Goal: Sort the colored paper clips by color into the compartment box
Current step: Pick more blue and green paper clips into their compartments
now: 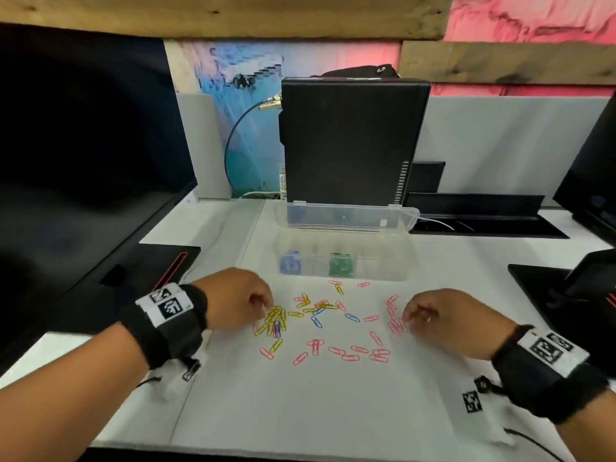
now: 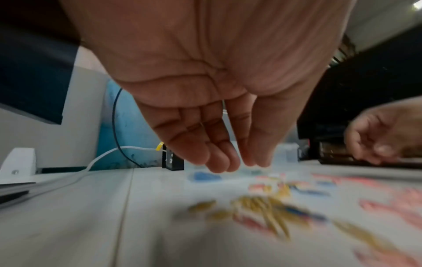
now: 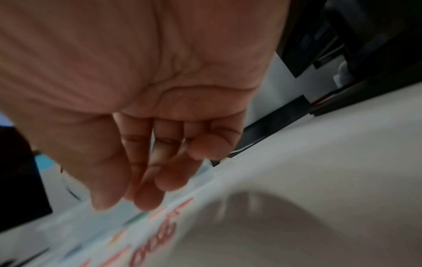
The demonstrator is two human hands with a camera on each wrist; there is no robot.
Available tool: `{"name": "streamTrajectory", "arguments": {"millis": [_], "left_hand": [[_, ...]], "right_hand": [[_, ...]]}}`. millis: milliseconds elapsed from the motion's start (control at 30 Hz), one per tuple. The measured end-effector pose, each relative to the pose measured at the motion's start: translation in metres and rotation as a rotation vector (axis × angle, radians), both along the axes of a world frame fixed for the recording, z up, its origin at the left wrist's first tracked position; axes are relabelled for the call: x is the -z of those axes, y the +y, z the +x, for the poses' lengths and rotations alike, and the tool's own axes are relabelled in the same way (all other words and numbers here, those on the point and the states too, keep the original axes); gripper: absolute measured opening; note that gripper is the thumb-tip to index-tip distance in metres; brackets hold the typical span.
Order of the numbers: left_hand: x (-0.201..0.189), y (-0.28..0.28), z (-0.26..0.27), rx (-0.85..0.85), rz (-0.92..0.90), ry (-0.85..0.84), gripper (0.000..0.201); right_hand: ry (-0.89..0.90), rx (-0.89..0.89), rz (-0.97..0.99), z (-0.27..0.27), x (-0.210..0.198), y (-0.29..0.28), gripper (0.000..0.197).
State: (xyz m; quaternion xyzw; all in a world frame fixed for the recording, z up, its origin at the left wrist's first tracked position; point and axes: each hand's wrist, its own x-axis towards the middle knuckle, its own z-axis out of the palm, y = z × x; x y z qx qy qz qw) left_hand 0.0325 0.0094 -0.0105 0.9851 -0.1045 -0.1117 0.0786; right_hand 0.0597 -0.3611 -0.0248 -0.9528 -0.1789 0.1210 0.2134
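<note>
1. The surface (image 1: pixel 333 411) fills my head view, white and flat, with a black computer case (image 1: pixel 350 138) standing upright at its far edge.
2. The compartment box (image 1: pixel 393 261) sits in front of that case, clear plastic, lid propped open toward the back. One compartment holds blue clips (image 1: pixel 290 264), another, further right, holds green clips (image 1: pixel 340 265). The rest look unfilled, though the clear walls make that hard to read.
3. My left hand (image 1: pixel 233 300) hovers on the left edge of the scatter, fingers pointing down and bunched loosely together; in the left wrist view they hold nothing that I can see.
4. My right hand (image 1: pixel 436 320) hovers on the right edge, fingers curled down. Whether that grip has already nipped a clip, I cannot tell; the right wrist view is blurred.
5. The yellow clips (image 1: pixel 275 320) lie bundled right under the left fingertips, long axes running mostly away from me and slightly right, with one blue clip mixed in.
6. The pink clips (image 1: pixel 395 323) cluster just beside the right fingertips, on their left; more pink ones spread along the near side of the scatter.
7. My judgement: left takes yellow, right takes pink, each pile being nearest its own hand, and the box lies straight ahead of both.
</note>
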Motion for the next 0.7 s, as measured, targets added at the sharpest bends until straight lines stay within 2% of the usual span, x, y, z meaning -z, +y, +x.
{"name": "streamTrajectory", "arguments": {"millis": [167,300,400,500,700], "left_hand": [[0.02,-0.003,-0.012,-0.031,0.066,-0.009,0.024],[0.023,-0.005,-0.014,-0.095,0.083,-0.089,0.019],[0.027,-0.009,-0.017,-0.111,0.103,-0.058,0.019],[0.027,-0.016,-0.02,-0.092,0.135,-0.077,0.02],[0.026,-0.026,-0.025,0.057,0.097,-0.041,0.033]], "right_hand": [[-0.033,-0.053,-0.011,-0.012,0.007,0.011,0.021],[-0.072,-0.166,-0.14,-0.007,0.003,0.033,0.024],[-0.134,-0.2,-0.25,0.003,0.002,0.056,0.026],[-0.147,-0.193,-0.361,0.013,0.001,0.081,0.018],[-0.101,-0.259,-0.476,0.018,0.001,0.112,0.02]]}}
